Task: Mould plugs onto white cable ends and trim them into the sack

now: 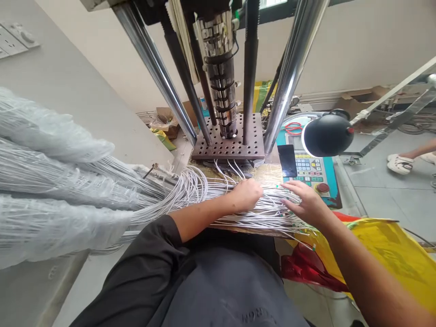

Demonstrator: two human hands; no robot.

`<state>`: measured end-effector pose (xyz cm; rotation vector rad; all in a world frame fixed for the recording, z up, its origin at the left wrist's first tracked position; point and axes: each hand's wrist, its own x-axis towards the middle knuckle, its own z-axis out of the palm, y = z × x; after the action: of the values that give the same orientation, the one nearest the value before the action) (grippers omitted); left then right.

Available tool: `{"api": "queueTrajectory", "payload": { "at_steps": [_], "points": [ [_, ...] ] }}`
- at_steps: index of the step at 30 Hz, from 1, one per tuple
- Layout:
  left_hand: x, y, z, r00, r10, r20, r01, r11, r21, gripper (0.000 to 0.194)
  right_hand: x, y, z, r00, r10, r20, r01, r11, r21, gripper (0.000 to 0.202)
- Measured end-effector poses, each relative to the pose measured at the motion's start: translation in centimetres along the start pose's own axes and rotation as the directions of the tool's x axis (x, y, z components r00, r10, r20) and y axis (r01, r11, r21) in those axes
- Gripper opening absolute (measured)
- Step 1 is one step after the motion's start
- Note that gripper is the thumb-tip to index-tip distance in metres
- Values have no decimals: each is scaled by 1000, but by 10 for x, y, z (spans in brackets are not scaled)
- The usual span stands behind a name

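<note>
Many white cables run from wrapped bundles at the left across a work surface in front of a machine. My left hand is closed on white cables at the middle of the spread. To its right, my right hand has its fingers apart beside the cable ends, some of which carry small green tips. Whether its fingertips touch a cable is unclear. A few cables loop up under the machine's perforated metal plate.
Steel columns flank the machine's central cylinder. At the right are a black lamp, a control panel, a dark phone-like slab, red-handled scissors and a yellow bag. A person's foot in a white clog shows farther right.
</note>
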<state>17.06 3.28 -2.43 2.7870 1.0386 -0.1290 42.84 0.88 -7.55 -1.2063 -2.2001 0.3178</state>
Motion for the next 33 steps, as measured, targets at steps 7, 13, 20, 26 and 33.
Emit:
{"api": "queueTrajectory", "payload": {
  "at_steps": [7, 13, 20, 26, 33],
  "points": [
    [8, -11, -4, 999, -48, -4, 48, 990, -130, 25, -64, -13, -4, 893, 264, -364, -208, 960, 188, 31],
    [0, -7, -22, 986, -132, -100, 130, 991, -35, 26, -84, -36, 13, 893, 199, -403, -136, 974, 179, 36],
    [-8, 3, -26, 981, -131, -143, 128, 991, -31, 28, -70, -60, 18, 926, 29, -377, -7, 998, 60, 50],
    [7, -7, -40, 999, -46, 12, 48, 968, -246, 32, -50, -85, 36, 997, -14, -78, 4, 992, -127, 42],
    [-8, -9, -32, 990, -106, -97, 46, 873, -486, 37, -62, -99, 36, 996, 35, -83, -48, 986, -161, 25]
  ]
}}
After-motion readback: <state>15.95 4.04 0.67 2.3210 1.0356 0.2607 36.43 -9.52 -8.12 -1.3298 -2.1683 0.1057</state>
